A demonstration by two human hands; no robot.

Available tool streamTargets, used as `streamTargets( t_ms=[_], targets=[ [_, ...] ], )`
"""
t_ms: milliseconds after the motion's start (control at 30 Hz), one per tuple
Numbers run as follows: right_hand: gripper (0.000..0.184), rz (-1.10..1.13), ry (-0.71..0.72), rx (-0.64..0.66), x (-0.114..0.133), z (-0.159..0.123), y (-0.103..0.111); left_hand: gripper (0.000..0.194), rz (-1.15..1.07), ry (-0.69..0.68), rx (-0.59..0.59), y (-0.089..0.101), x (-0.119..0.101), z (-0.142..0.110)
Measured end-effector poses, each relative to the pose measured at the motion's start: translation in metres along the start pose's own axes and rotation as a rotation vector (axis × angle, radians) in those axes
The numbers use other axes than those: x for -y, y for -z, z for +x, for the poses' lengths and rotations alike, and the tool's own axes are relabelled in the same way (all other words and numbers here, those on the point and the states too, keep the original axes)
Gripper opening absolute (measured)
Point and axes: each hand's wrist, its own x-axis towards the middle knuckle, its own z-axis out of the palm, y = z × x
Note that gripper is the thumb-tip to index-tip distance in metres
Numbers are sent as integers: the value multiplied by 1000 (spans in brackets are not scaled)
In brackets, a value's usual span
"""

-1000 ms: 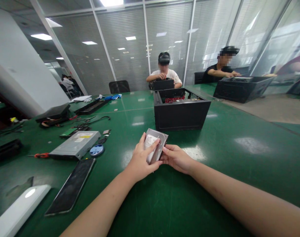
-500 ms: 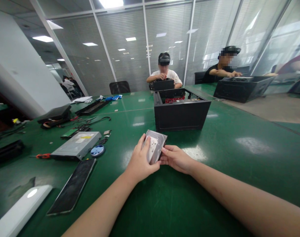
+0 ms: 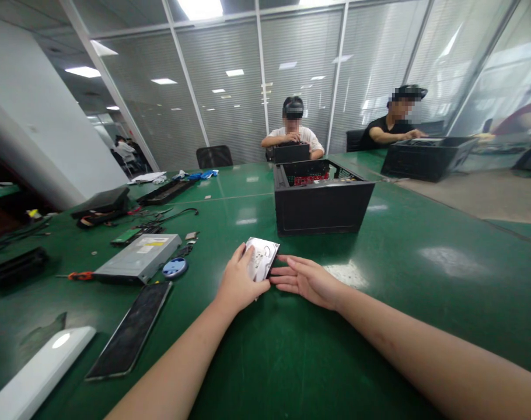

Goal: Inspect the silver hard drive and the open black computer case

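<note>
My left hand [image 3: 240,280] grips a silver hard drive [image 3: 262,258] by its sides, its labelled face turned up and tilted toward me. The drive is just above the green table, in front of a black computer case [image 3: 321,205]. Beside the drive's right edge is my right hand [image 3: 307,281], fingers stretched out and apart, the fingertips close to the drive's edge. Whether they still touch it I cannot tell. The open case shows red parts inside.
To the left lie an optical drive [image 3: 138,259], a screwdriver [image 3: 80,275], a round blue piece [image 3: 175,267], a dark flat panel [image 3: 132,329] and a white bar [image 3: 42,370]. Across the table [image 3: 335,361], two people work at black cases, one at the right [image 3: 427,157].
The hard drive has moved left and slightly down in my left hand, its face now catching more light. My right hand has let go, its fingers straightened.
</note>
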Motion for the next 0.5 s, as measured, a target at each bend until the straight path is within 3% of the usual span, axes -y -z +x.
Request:
streamTargets(
  t_ms=[267,500],
  targets=[
    [55,-24,-16,13,2,-3,-3,87,185,214,-38,6,33,15],
    [52,-40,-11,28,2,-3,-3,79,244,276,-97,10,49,20]
  ],
)
